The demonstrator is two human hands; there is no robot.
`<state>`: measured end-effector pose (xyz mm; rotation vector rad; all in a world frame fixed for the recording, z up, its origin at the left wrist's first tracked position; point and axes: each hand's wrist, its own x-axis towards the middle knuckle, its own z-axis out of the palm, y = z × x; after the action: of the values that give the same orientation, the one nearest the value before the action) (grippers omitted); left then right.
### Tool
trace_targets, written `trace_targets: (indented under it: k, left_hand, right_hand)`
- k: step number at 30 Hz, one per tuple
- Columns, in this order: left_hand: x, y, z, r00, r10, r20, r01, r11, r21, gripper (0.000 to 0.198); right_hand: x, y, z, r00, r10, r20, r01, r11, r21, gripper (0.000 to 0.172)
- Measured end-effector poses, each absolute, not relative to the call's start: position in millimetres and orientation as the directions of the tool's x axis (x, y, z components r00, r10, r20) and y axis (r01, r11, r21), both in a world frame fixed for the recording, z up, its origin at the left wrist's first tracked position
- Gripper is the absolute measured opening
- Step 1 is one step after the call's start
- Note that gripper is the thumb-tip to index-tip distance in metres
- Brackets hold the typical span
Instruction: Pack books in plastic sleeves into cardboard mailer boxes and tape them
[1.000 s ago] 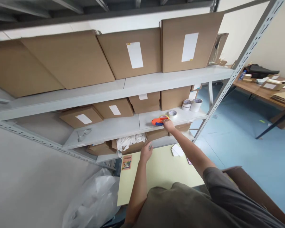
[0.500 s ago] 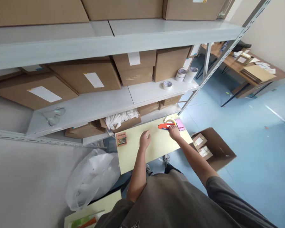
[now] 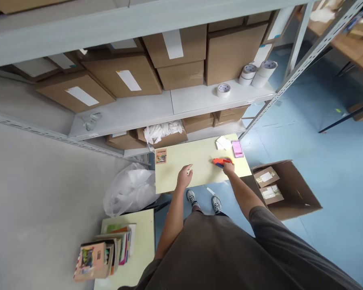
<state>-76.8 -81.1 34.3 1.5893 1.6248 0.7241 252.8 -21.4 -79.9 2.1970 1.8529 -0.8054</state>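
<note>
My right hand [image 3: 229,168] is closed around the handle of an orange and blue tape dispenser [image 3: 219,162], held over the right part of a pale yellow table [image 3: 196,151]. A yellow ring, likely its tape roll, shows just above my fingers. My left hand [image 3: 184,177] hovers over the front middle of the table, fingers loosely bent and apart, with nothing in it. White slips of paper [image 3: 223,143] and a pink phone-like object [image 3: 237,149], blurred out, lie at the back right. On the table's left end lies a small orange picture book or packet [image 3: 161,156].
A metal shelf [image 3: 145,108] with cardboard boxes and white tape rolls [image 3: 223,90] stands beyond the table. To the right, an open carton [image 3: 302,189] holds smaller boxes. A plastic bag [image 3: 130,189] and a stack of books [image 3: 109,253] are at the left.
My view has tilted further down, showing the book stack. The tape dispenser in my right hand has come nearer the table's front, uncovering the white slips. My left hand stays empty.
</note>
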Motion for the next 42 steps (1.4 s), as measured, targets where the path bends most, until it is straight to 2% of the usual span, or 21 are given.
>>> trace_targets:
  k: [3,8,11,15,18,22,28,31,34,42]
  left_hand:
    - [-63,-91,39,0.008,0.992,-0.128,0.581,0.099,0.808,0.039]
    - [-43,-96,55,-0.074,0.993,-0.089,0.575,0.115,0.81,0.036]
    - [-38,-115,61,-0.149,0.987,-0.059,0.565,0.134,0.815,0.037]
    - [-48,-170,59,-0.275,0.96,-0.059,0.55,0.207,0.809,0.038]
    - [-67,-228,57,-0.39,0.918,-0.07,0.541,0.29,0.789,0.039]
    - [-106,-318,63,-0.58,0.813,-0.047,0.497,0.399,0.771,0.041]
    - [-169,-446,72,-0.829,0.558,-0.024,0.32,0.509,0.799,0.043]
    - [-194,-482,70,-0.86,0.51,-0.026,0.272,0.501,0.822,0.043]
    - [-220,-494,66,-0.851,0.524,-0.032,0.256,0.467,0.846,0.043]
    - [-299,-463,44,-0.761,0.644,-0.074,0.239,0.385,0.891,0.053]
  right_hand:
    - [259,-27,-67,0.064,0.899,-0.433,0.935,-0.205,-0.288,0.036]
    - [261,-41,-20,0.007,0.986,-0.169,0.838,-0.098,-0.537,0.053]
    - [251,-50,1,-0.054,0.994,-0.099,0.764,-0.023,-0.645,0.054]
    - [218,-65,9,-0.222,0.975,-0.003,0.684,0.153,-0.713,0.052]
    - [175,-81,8,-0.405,0.911,0.081,0.603,0.333,-0.725,0.052]
    - [97,-116,14,-0.631,0.767,0.121,0.458,0.494,-0.739,0.055]
    - [-10,-177,24,-0.784,0.597,0.167,0.32,0.62,-0.716,0.056]
    - [-47,-201,26,-0.806,0.566,0.173,0.3,0.642,-0.706,0.056]
    - [-77,-218,27,-0.813,0.561,0.152,0.325,0.656,-0.681,0.056]
    - [-143,-226,17,-0.805,0.589,0.077,0.459,0.699,-0.548,0.059]
